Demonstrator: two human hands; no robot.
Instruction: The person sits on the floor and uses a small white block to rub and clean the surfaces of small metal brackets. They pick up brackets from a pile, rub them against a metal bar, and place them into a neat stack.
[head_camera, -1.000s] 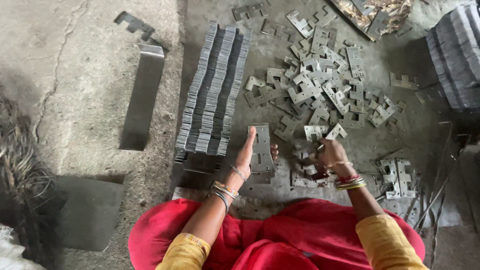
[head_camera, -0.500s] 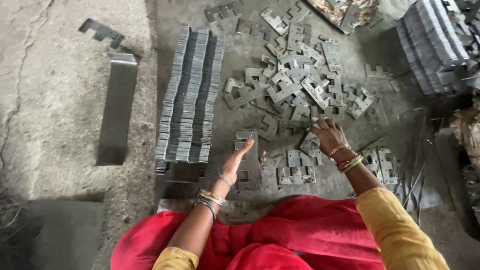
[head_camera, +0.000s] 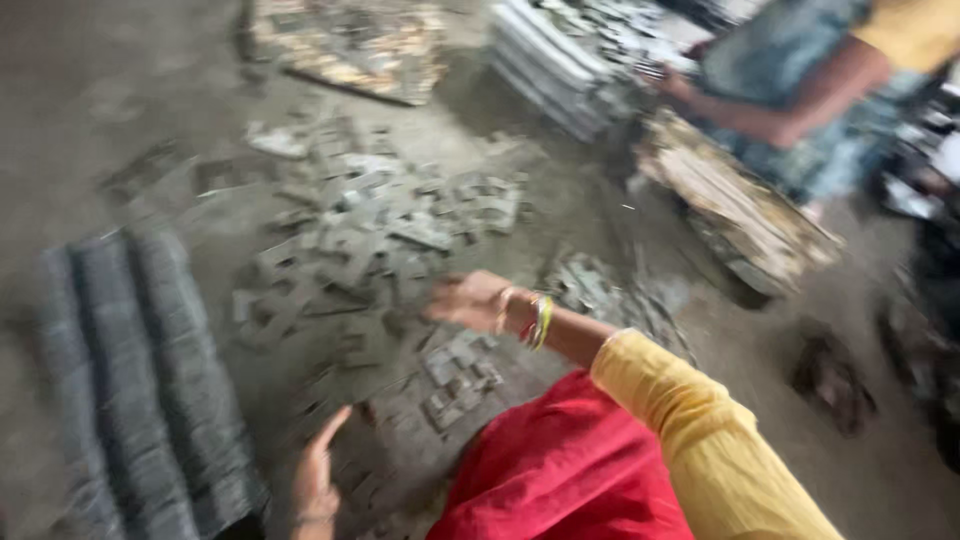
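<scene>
On floor, hands (head_camera: 470, 300) over metal pieces (head_camera: 370, 235)

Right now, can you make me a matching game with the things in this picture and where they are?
Things:
1. stacked rows of metal plates
2. loose pile of metal pieces
3. right hand
4. another person's arm

Places:
A. top right
B. left side of the floor
C. middle of the floor, beyond the hands
D. reaching out at the near edge of the loose pile

Pairs: 1-B, 2-C, 3-D, 4-A
</scene>
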